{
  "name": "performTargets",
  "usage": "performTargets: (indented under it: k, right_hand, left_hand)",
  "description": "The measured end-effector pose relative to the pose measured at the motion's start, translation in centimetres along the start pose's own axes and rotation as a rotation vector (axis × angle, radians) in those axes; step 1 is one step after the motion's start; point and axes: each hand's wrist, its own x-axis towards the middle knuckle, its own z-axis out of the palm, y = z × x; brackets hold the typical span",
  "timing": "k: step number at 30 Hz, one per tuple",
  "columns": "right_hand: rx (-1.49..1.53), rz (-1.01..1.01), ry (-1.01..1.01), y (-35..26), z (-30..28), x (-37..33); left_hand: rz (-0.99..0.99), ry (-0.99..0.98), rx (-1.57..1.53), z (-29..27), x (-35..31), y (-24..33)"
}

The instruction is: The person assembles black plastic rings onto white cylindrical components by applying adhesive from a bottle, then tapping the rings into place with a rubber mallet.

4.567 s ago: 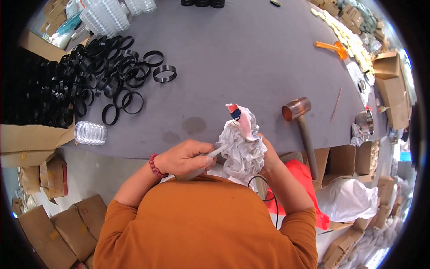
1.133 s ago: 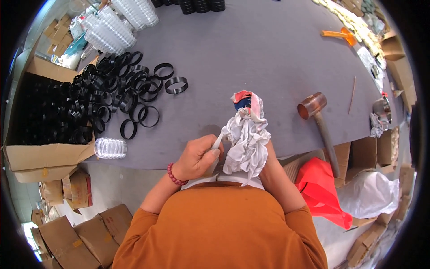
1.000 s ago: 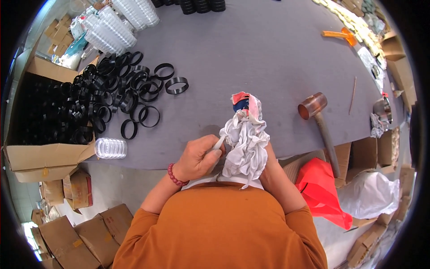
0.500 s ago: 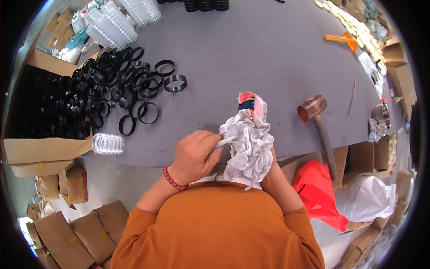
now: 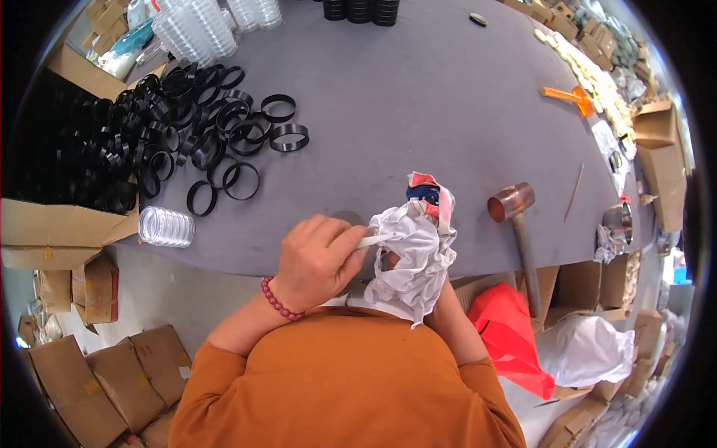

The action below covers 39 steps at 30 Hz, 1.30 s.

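Note:
My left hand [image 5: 317, 257], with a dark red bead bracelet at the wrist, is closed in a pinch on a narrow, taut end of a crumpled white cloth [image 5: 418, 257]. The cloth hangs in loose folds at the table's near edge, close to my body. A piece with pink, red and dark blue patches [image 5: 427, 194] sticks out at its far end. My right hand [image 5: 446, 293] is beneath the cloth from the other side; mainly its wrist shows and its fingers are mostly hidden. A small skin-toned patch appears through a gap in the folds.
Black rings [image 5: 224, 134] spill from a cardboard box [image 5: 60, 231] at left, beside a clear plastic jar [image 5: 166, 227]. Clear containers [image 5: 196, 30] stand behind. At right lie a copper-coloured mallet [image 5: 515, 201], a thin stick [image 5: 574, 193] and an orange-handled tool [image 5: 571, 97]. A red bag [image 5: 508, 336] hangs below.
The white cloth has opened out more, and a gap now shows in its folds. My left hand keeps its pinch and has shifted slightly left. The whole view has turned a little.

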Motion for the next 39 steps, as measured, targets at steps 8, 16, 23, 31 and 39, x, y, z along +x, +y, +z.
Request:
performTargets:
  k: [8,16,23,31,39]
  right_hand:
    - [-0.229,-0.024,0.06,-0.3,0.2,-0.7]
    - [0.5,-0.007,0.259,-6.1,5.1,-2.1]
    - [-0.622,-0.603,0.268,-7.0,4.6,-1.7]
    - [0.068,-0.21,0.344,-7.3,1.3,-1.3]
    - [0.538,-0.003,0.112,-7.6,2.5,-1.9]
  left_hand:
    - [0.08,0.041,0.273,-0.4,0.0,0.2]
    - [0.095,0.118,0.406,-0.1,-0.2,0.1]
    - [0.119,0.112,0.472,0.2,-0.5,-0.5]
    - [0.078,0.144,0.406,-0.2,-0.1,-0.5]
    - [0.094,0.118,0.363,-0.7,0.4,-0.7]
